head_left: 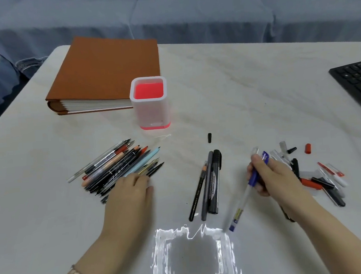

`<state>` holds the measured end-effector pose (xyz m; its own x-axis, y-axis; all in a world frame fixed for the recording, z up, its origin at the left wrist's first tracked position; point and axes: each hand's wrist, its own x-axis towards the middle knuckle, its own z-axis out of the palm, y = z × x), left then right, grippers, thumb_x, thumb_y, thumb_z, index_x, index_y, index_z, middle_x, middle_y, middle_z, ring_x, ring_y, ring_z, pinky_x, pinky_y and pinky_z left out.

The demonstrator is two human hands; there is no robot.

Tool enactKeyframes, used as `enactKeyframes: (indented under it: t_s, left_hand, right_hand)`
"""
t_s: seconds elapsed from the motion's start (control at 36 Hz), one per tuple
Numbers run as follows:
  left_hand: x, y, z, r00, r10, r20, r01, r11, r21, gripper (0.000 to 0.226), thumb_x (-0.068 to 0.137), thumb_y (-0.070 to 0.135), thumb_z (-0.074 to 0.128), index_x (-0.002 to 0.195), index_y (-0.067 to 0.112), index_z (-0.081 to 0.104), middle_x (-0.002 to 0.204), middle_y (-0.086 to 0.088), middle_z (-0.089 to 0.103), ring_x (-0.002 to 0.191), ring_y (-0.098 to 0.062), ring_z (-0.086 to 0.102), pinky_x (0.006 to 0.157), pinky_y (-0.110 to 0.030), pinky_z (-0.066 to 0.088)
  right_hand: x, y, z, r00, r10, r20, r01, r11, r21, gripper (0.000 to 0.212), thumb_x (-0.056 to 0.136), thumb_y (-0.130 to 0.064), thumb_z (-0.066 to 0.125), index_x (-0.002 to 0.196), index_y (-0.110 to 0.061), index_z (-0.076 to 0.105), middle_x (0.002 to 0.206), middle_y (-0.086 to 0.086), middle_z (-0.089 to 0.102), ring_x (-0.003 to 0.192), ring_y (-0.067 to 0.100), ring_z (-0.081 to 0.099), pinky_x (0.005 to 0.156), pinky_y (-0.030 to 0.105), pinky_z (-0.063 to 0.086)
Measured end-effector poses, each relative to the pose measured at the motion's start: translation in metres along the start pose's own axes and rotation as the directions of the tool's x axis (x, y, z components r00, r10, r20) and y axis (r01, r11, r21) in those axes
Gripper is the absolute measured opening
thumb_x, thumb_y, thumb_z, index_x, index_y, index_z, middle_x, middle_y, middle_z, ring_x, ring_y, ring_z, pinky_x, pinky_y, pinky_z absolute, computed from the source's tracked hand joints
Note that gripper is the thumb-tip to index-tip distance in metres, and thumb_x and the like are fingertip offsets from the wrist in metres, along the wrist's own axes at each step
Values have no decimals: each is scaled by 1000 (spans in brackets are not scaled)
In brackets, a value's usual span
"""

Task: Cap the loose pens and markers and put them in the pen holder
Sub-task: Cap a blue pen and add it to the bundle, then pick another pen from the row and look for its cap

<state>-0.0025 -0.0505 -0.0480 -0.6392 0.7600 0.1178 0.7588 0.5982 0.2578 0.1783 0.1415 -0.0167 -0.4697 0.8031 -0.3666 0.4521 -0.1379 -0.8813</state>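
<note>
A white pen holder [151,109] with a red inside stands mid-table, nothing in it. My right hand [278,177] grips a clear pen with a blue grip [246,193], a clear cap at its upper end. My left hand [129,196] rests on the near end of a pile of uncapped pens and markers [115,166]. Between my hands lie a black marker [214,182], a grey pen [206,187] and a black pencil [197,194]. Several loose caps [314,176] are heaped right of my right hand. A single black cap [209,138] lies apart.
A brown album [108,71] lies behind the holder at the left. A black keyboard [359,81] sits at the table's right edge. A glossy plastic sheet [194,255] lies at the near edge. A blue-covered sofa [188,14] runs behind the table.
</note>
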Motion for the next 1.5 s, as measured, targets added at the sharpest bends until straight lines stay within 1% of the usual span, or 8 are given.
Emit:
enactKeyframes:
  t_s: [0.17, 0.28, 0.39, 0.53, 0.67, 1.03, 1.25, 1.5]
  left_hand:
    - [4, 3, 6, 995, 29, 97, -39, 994, 99, 12, 66, 4, 69, 76, 9, 65, 66, -6, 59, 57, -27, 54, 52, -30, 45]
    - [7, 16, 10, 975, 28, 220, -44, 997, 68, 24, 55, -2, 79, 69, 10, 64, 63, -5, 57, 56, -26, 55, 49, -28, 36]
    - [7, 36, 12, 979, -65, 193, 127, 935, -331, 11, 90, 18, 48, 97, 16, 57, 95, -2, 50, 79, -21, 55, 68, -29, 40]
    - [15, 64, 6, 967, -9, 254, 171, 761, -626, 21, 90, 20, 49, 76, 37, 51, 77, 3, 57, 67, -10, 56, 57, -15, 38]
    - [19, 82, 4, 957, 13, 289, 199, 695, -691, 23, 87, 19, 54, 74, 37, 58, 67, 28, 61, 57, 2, 53, 55, -6, 41]
    - [13, 91, -2, 950, -9, 314, 255, 606, -754, 26, 85, 14, 57, 76, 37, 62, 67, 18, 64, 52, 1, 52, 53, -6, 41]
    - [6, 90, -20, 953, -39, 299, 270, 554, -787, 26, 86, 12, 58, 74, 35, 62, 64, 20, 65, 50, 2, 53, 50, -5, 40]
    - [-4, 85, -42, 958, -54, 283, 275, 465, -841, 36, 84, 7, 58, 66, 38, 66, 66, 17, 67, 50, 1, 52, 53, -8, 43]
  right_hand:
    - [11, 18, 11, 993, -120, -6, 108, 913, -394, 24, 85, -33, 58, 93, -9, 57, 71, 0, 56, 65, 16, 50, 59, 24, 37]
    - [10, 21, 14, 995, -96, 5, 92, 928, -360, 49, 83, -24, 64, 126, -13, 45, 84, 0, 60, 71, 11, 56, 68, 23, 42]
    - [0, 24, -4, 986, -156, 55, 164, 880, -446, 27, 83, -21, 62, 109, -23, 55, 86, -5, 61, 70, 7, 55, 61, 6, 39]
    - [-9, 29, -49, 982, -168, 89, 187, 769, -611, 16, 82, -16, 62, 82, -33, 61, 74, -15, 58, 68, 2, 54, 60, 9, 38]
    - [3, 36, -101, 972, -197, -129, 30, 644, -764, 17, 83, -11, 61, 98, -15, 68, 91, 3, 61, 81, 19, 53, 73, 29, 40]
    - [15, 49, -114, 980, -132, -149, -63, 505, -861, 29, 84, -7, 54, 112, -9, 61, 105, 14, 60, 102, 32, 55, 84, 35, 41]
    - [-11, 18, -66, 965, -247, -84, 214, 935, -283, 32, 75, 0, 67, 70, -32, 62, 74, -6, 66, 62, -8, 60, 60, 1, 44]
    - [-36, -10, -13, 903, -429, 38, 420, 896, 145, 25, 71, 15, 65, 76, -9, 69, 77, -3, 69, 73, 3, 66, 68, 8, 49]
